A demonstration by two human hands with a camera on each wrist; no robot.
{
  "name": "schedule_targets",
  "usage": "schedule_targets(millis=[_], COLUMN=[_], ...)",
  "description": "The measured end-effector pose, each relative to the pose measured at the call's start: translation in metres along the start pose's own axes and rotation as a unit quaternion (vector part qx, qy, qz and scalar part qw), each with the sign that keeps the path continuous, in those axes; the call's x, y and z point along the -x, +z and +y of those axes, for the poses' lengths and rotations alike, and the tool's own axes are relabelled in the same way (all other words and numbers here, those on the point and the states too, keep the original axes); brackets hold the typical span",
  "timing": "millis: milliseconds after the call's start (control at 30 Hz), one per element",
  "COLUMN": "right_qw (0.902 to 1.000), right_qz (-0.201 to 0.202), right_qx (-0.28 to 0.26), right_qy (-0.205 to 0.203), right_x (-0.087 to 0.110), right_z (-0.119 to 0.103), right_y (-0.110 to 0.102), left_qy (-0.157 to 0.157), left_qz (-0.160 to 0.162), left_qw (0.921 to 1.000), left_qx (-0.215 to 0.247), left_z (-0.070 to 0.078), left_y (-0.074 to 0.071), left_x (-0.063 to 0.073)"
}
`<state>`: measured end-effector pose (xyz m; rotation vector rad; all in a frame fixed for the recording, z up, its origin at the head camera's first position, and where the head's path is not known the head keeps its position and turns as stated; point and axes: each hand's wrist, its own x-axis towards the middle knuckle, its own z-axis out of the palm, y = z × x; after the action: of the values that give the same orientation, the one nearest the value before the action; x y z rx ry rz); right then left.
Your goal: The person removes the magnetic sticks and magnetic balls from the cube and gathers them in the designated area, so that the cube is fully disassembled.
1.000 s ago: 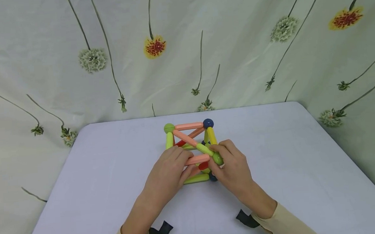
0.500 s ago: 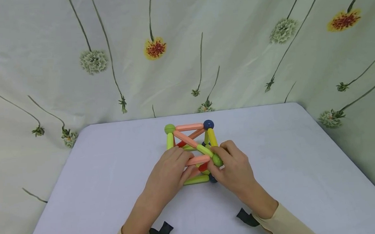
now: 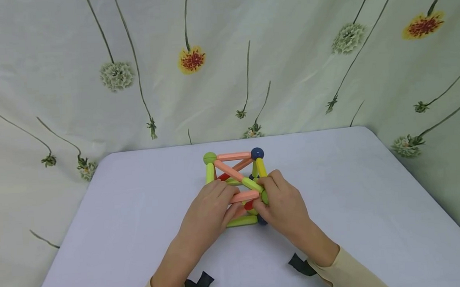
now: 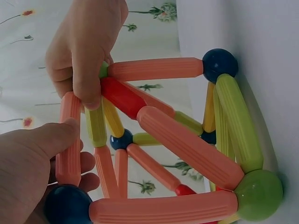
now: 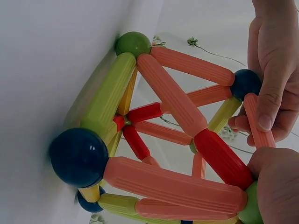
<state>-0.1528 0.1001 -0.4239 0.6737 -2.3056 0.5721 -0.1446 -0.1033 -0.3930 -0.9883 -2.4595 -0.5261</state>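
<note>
A flower-printed cloth hangs behind the pale table, where the frame of coloured rods and balls stands before me; black strips poke out by my 2 wrists, at the tan sleeves. My left hand blocks the frame's near-left corner from the head view, its thumb and fingers pinching 1 pink rod that meets a blue ball. My right hand grips the green ball at the near-right top corner. Since 0.5 seconds ago, my right fingers have covered more of that ball; my left grip is unchanged.
</note>
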Motion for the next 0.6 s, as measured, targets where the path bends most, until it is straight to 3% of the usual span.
schedule_targets(millis=[600], right_qw=[0.9985], right_qz=[0.032], right_qx=[-0.037], right_qy=[-0.023], right_x=[0.0039], right_z=[0.0045], right_y=[0.0038], left_qy=[-0.008], left_qz=[-0.010], left_qw=[0.9999], left_qx=[0.003], left_z=[-0.0001], left_y=[-0.0021], left_x=[-0.0016])
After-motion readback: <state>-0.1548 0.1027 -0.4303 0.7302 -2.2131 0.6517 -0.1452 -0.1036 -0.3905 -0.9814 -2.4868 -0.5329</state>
